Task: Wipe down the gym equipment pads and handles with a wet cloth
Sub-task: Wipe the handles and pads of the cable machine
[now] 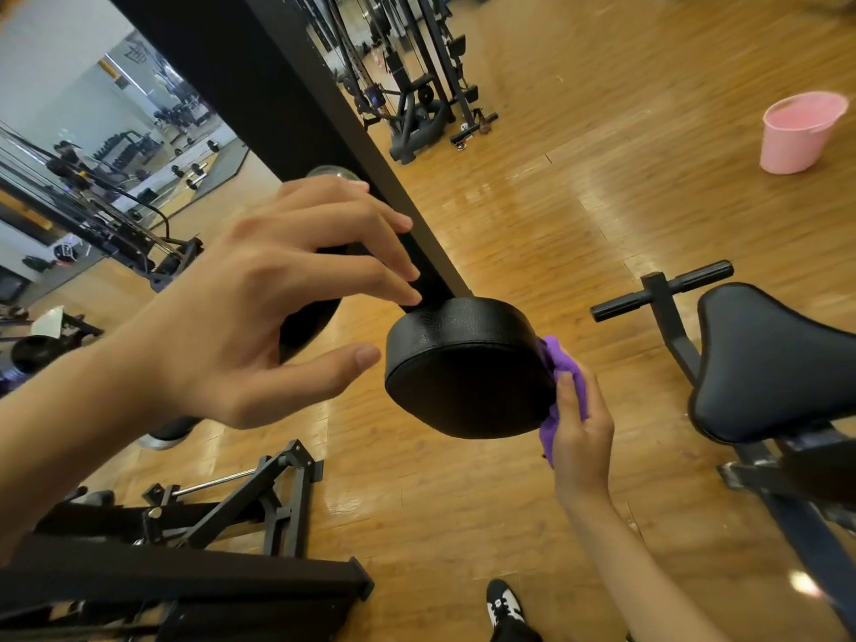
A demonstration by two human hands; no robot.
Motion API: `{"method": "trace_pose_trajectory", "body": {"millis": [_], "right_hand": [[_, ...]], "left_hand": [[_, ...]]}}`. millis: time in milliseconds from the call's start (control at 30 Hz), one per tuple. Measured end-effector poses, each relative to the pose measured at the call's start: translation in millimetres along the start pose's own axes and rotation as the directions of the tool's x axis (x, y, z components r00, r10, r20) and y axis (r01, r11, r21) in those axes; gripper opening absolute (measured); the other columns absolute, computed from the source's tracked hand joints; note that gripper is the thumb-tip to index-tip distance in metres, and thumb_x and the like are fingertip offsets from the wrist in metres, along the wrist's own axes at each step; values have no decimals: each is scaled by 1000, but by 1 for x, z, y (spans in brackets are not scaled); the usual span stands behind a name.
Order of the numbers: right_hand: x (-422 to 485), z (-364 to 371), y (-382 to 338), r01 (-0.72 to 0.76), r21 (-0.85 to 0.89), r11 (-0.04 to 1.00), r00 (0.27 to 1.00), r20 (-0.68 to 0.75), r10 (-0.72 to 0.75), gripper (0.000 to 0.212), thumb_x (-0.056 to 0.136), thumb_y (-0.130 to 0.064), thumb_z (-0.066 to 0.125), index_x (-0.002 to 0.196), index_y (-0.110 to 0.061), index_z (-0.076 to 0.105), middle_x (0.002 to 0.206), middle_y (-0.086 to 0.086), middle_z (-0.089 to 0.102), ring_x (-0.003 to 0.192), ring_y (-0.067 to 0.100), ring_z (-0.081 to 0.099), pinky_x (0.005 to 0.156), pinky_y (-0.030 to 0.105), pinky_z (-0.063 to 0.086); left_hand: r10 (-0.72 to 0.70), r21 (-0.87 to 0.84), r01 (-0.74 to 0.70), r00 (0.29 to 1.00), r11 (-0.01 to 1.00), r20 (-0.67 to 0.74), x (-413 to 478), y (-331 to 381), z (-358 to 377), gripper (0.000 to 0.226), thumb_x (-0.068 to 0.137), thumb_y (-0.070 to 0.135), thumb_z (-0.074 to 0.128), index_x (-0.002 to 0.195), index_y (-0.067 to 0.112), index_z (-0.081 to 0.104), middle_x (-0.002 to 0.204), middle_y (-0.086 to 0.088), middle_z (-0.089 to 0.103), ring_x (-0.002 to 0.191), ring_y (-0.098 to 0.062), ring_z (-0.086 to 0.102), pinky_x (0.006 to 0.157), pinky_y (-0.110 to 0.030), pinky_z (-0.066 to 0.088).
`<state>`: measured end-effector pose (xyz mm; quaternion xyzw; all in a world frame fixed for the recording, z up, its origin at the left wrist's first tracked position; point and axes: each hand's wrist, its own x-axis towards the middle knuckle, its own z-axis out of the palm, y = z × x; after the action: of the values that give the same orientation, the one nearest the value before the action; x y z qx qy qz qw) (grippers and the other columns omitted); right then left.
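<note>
A round black roller pad (463,363) sticks out from a black machine post (287,108) at the centre. My right hand (581,433) holds a purple cloth (563,377) and presses it against the pad's right side. My left hand (259,308) hovers just left of the pad with fingers spread and relaxed, fingertips near the post, thumb close to the pad's left edge, holding nothing. A second black pad (305,322) is mostly hidden behind my left hand.
A black seat (769,359) with a T-shaped handle bar (662,289) stands at the right. A pink bucket (801,132) sits on the wooden floor at the far right. Black frame parts (194,539) lie at the lower left. My shoe (505,604) shows at the bottom.
</note>
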<state>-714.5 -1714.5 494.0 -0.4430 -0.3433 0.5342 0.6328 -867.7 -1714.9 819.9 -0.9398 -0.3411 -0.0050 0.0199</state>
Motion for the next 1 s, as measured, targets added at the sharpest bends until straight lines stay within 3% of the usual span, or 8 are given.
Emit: {"method": "trace_pose_trajectory", "body": {"millis": [67, 233, 333, 467, 600, 767, 833, 1000], "right_hand": [[12, 0, -4, -59, 66, 996, 998, 26, 57, 34, 105, -35, 49, 134, -23, 64, 119, -8, 70, 118, 16, 63, 95, 37, 51], [32, 0, -18, -79, -7, 997, 991, 111, 80, 30, 105, -16, 53, 130, -25, 68, 122, -14, 72, 120, 2, 62, 100, 27, 52], [16, -3, 9, -288, 105, 952, 957, 16, 288, 34, 106, -13, 49, 129, -28, 69, 126, -10, 71, 124, 10, 62, 105, 34, 50], [30, 2, 4, -508, 215, 834, 858, 40, 512, 35, 104, -4, 47, 124, -19, 71, 115, 3, 76, 113, 21, 69, 97, 33, 54], [20, 0, -1, -369, 225, 902, 923, -27, 384, 35, 106, -8, 47, 128, -26, 69, 124, -7, 72, 117, 11, 66, 99, 32, 52], [11, -8, 9, -440, 248, 863, 888, -23, 459, 42, 105, -4, 44, 116, -33, 72, 124, 3, 72, 114, 20, 67, 88, 31, 55], [20, -9, -5, -330, 195, 924, 939, -36, 343, 41, 106, -6, 46, 121, -34, 72, 126, -7, 70, 122, 14, 64, 100, 35, 53], [6, -20, -18, -9, 16, 1000, 999, 51, 8, 43, 106, -10, 48, 140, -35, 54, 137, -18, 60, 130, 0, 53, 105, 21, 47]], "left_hand": [[4, 8, -4, 1000, 1000, -3, 1, 1, 1, 40, 85, 35, 56, 106, 8, 78, 113, -8, 70, 126, -31, 59, 110, -56, 39], [-4, 13, 4, 1000, 1000, 9, -2, -2, 0, 39, 85, 35, 57, 107, 10, 78, 113, -8, 70, 126, -31, 60, 110, -58, 38], [-12, 20, 12, 1000, 1000, 9, -4, -2, 0, 39, 85, 35, 57, 106, 9, 78, 112, -7, 70, 126, -31, 60, 110, -58, 38], [-18, 20, 17, 1000, 1000, 17, -5, -3, -1, 39, 85, 34, 56, 106, 9, 78, 112, -8, 70, 126, -30, 60, 111, -58, 38], [-25, 1, 25, 1000, 1000, 5, -4, 0, -1, 39, 86, 35, 56, 105, 9, 78, 113, -7, 70, 127, -30, 59, 111, -57, 39], [-10, -7, 10, 1000, 1000, -3, 1, 2, -1, 40, 86, 34, 56, 106, 7, 77, 114, -7, 69, 128, -29, 59, 113, -55, 37], [-9, -11, 9, 1000, 1000, -2, 2, 3, -1, 40, 85, 34, 56, 106, 8, 77, 114, -6, 69, 128, -27, 59, 114, -54, 36], [2, -26, -3, 1000, 1000, -12, 5, 5, 0, 41, 84, 34, 56, 105, 7, 78, 112, -6, 70, 128, -28, 59, 110, -56, 39]]}}
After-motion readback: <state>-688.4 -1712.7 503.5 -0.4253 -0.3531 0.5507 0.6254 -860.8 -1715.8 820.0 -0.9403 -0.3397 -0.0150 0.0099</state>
